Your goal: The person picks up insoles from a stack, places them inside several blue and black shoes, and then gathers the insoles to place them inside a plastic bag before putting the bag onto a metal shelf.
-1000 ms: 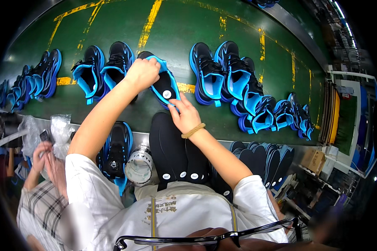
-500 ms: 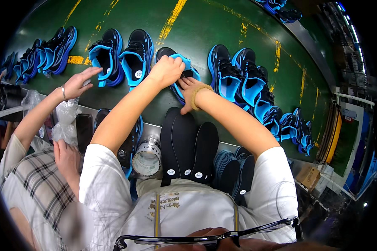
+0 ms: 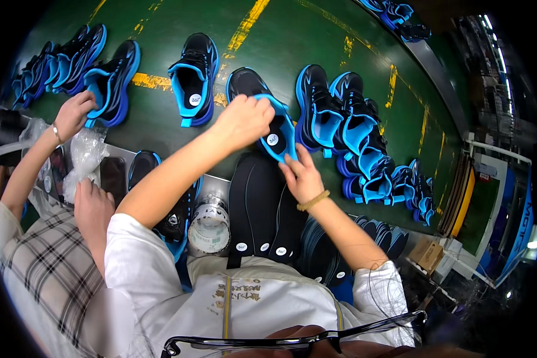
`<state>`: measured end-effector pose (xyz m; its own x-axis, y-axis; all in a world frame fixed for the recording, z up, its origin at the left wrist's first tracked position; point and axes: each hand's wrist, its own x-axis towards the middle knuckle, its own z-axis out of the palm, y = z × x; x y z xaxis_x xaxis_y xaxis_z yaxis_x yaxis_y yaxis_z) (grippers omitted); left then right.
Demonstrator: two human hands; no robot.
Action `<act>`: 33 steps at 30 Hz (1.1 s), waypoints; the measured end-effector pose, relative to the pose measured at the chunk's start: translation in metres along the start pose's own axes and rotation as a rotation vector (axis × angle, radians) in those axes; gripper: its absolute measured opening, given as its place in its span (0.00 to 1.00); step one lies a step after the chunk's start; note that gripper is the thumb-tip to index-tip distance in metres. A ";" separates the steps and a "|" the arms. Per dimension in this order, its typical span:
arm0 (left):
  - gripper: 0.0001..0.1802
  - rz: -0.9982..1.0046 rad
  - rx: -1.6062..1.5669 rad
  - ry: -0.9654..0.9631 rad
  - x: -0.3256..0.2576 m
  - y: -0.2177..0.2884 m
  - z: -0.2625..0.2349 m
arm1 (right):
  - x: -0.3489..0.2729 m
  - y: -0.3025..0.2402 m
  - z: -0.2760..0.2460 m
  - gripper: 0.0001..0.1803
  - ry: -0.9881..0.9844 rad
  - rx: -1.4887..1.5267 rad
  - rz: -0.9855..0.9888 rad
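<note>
A black and blue sneaker (image 3: 245, 82) rests on the green surface in front of me, its heel toward me. My left hand (image 3: 244, 122) is closed on the near left side of its collar, fingers curled over the edge. At the heel, my right hand (image 3: 303, 178) pinches the blue rim between thumb and fingers. Inside the shoe lies a dark insole (image 3: 273, 127) with a round white label (image 3: 272, 139). Another sneaker (image 3: 194, 65) with a labelled insole stands just left of it. Black insoles (image 3: 252, 200) lean upright close to my body.
To the right runs a row of sneakers (image 3: 314, 104). On my left a co-worker's hand (image 3: 74, 113) touches a sneaker (image 3: 125, 77); further sneakers stand beyond. A tape roll (image 3: 209, 230), more insoles (image 3: 325, 247) and a clear plastic bag (image 3: 85, 156) lie along the near edge.
My right hand has come out of the shoe and back to its heel; the insole's label now shows inside. The co-worker's hand and a sneaker have moved left.
</note>
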<state>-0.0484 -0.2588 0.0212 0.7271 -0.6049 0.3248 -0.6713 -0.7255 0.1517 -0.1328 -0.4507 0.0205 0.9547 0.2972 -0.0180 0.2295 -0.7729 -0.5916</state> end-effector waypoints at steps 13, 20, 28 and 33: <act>0.10 -0.606 -1.530 0.059 0.027 0.006 -0.067 | 0.016 0.003 0.017 0.09 0.286 0.219 0.062; 0.09 0.023 -0.153 -0.564 0.050 0.030 -0.016 | 0.021 0.005 0.013 0.13 0.313 0.201 -0.032; 0.10 0.441 0.133 -0.996 0.053 0.012 0.023 | 0.019 0.015 0.004 0.14 0.178 0.100 -0.098; 0.10 0.482 0.094 -0.889 0.050 0.000 0.027 | 0.018 0.027 0.005 0.15 0.146 0.120 -0.144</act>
<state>-0.0078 -0.2976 0.0127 0.2509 -0.8374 -0.4857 -0.9352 -0.3392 0.1018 -0.1107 -0.4631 0.0005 0.9330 0.3084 0.1856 0.3496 -0.6534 -0.6714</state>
